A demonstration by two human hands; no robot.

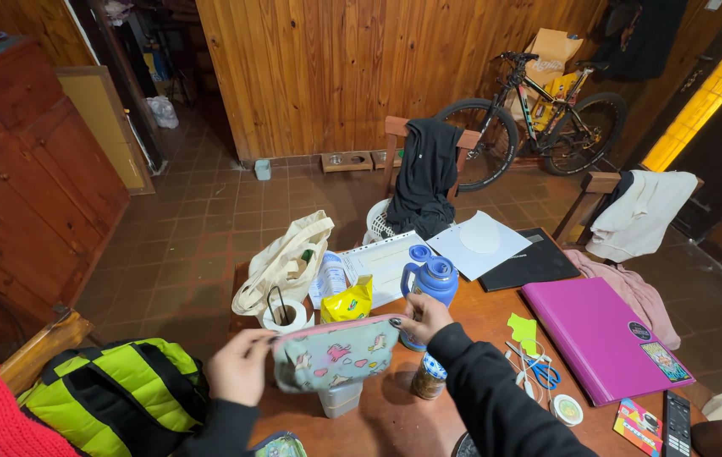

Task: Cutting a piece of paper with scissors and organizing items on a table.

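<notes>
Both sleeves come up from the bottom edge, dark fabric, w/ the hands meeting on a soft zip pouch (337,353), pale green w/ pink trim and small animal prints. Pouch is held in the air just above the counter (395,419), over a small grey lidded tub (341,396).

Left hand (239,366) is closed on the pouch's left end, fingertips pinching at the top edge. Right hand (425,318) is clamped on the right top corner, thumb and fingers folded over the pink trim. Hands are apart, one at each end, pouch stretched between them.

To handle it well, judging from the grip: keep the top edge taut btwn the two ends so the zip line stays straight, and keep the pouch level so nothing tips out. Can't tell if the zip is open or closed from this angle.

Close by: blue thermos flask (430,283) just behind the right hand, touching or nearly so; watch the knuckles don't knock it. Small patterned jar (429,377) sits under the right wrist. Yellow snack bag (347,301) and a tape roll (284,316) stand behind the pouch, canvas tote (283,261) beyond. Scissors (539,369) and a magenta folder (602,337) lie to the right, well apart. Neon yellow backpack (115,391) sits lower left, off the counter.
</notes>
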